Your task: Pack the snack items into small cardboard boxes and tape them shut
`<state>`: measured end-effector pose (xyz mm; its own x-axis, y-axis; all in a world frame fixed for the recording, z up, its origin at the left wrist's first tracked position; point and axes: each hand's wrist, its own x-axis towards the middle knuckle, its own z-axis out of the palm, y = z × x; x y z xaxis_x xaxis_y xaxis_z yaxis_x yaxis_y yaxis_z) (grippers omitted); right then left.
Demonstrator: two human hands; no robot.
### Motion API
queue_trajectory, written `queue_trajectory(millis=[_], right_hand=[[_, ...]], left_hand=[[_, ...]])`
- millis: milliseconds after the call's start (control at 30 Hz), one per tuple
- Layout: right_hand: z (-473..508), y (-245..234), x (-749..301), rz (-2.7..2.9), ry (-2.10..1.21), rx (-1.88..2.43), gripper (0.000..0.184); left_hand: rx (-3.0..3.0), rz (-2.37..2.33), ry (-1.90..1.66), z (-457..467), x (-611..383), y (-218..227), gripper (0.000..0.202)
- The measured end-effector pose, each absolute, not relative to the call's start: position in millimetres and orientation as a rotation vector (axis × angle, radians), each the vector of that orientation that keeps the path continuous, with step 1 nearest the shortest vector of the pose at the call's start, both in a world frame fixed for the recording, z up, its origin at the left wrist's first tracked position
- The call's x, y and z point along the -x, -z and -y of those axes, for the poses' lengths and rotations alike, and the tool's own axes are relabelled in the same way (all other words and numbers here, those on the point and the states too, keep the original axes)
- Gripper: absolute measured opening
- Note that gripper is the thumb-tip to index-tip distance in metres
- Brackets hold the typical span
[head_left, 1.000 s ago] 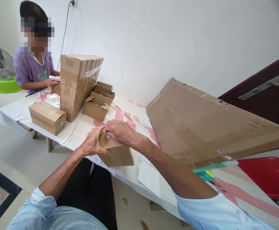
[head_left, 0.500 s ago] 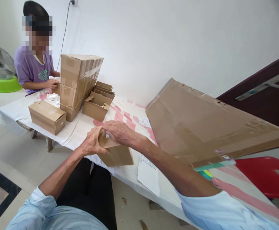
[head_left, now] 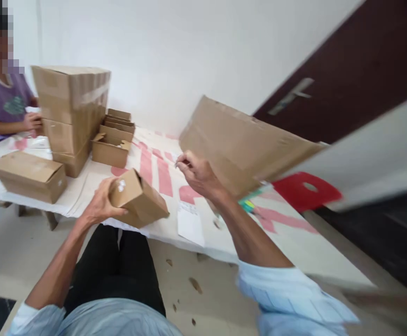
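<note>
My left hand grips one end of a small brown cardboard box, which is tilted over the table's front edge. A small white label shows on the box end near my fingers. To the right of the box, my right hand is raised over the table with its thumb and fingers pinched together. A tiny bit of something may show at the fingertips, too small to name. Below that hand lies a white sheet of paper with writing along its top.
A tall stack of taped boxes stands left, with open boxes beside it and a closed box in front. A large cardboard sheet leans at the back. Right are a red chair and door. A person sits far left.
My right hand has come off the box and moved right, fingers pinched. The box, still in my left hand, has tilted. The view has swung right.
</note>
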<state>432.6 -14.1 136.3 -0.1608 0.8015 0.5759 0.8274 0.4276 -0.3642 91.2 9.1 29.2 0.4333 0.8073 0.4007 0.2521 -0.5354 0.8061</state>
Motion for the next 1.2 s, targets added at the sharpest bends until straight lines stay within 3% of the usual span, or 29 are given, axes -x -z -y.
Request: queue_trajectory(millis=[167, 367, 1200], right_hand=[[36, -48, -532, 1.831, -0.105, 1.919, 0.007], [69, 19, -570, 1.794, -0.177, 2.105, 0.010], [23, 55, -559, 1.994, -0.267, 2.258, 0.020]], left_hand=[[-2.109, -0.910, -1.032, -27, -72, -28, 0.095], [-2.089, -0.982, -0.960, -29, -65, -30, 0.100], [-2.067, -1.020, -0.955, -25, -66, -39, 0.104]])
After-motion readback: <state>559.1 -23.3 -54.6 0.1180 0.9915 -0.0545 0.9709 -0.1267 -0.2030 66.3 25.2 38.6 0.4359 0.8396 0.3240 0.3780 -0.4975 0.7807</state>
